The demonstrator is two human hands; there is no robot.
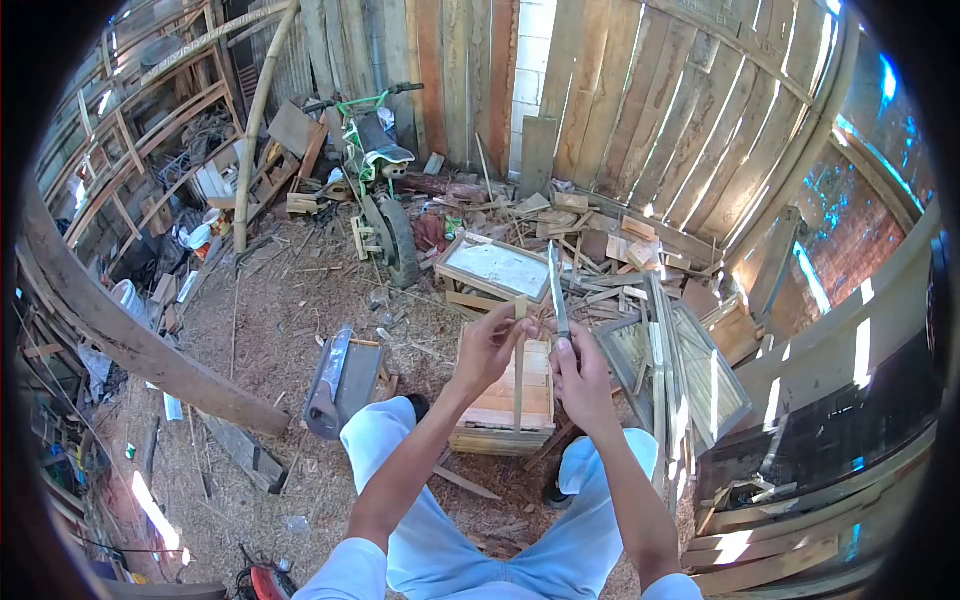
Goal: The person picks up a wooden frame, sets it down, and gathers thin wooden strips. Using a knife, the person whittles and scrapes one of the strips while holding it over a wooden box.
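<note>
My left hand is closed round a thin, flat wooden strip, which hangs down in front of a wooden crate. In my right hand is a long knife, its blade pointing up and away from me. The blade stands just right of the strip's upper end, and the two hands are close together above the crate. Whether blade and strip touch cannot be made out. My knees are spread on either side of the crate.
A framed tray lies beyond the crate. Left of me is a low bench. Further back stands a green bike beside wood scraps. Framed panels lean at the right, and a curved beam crosses the left.
</note>
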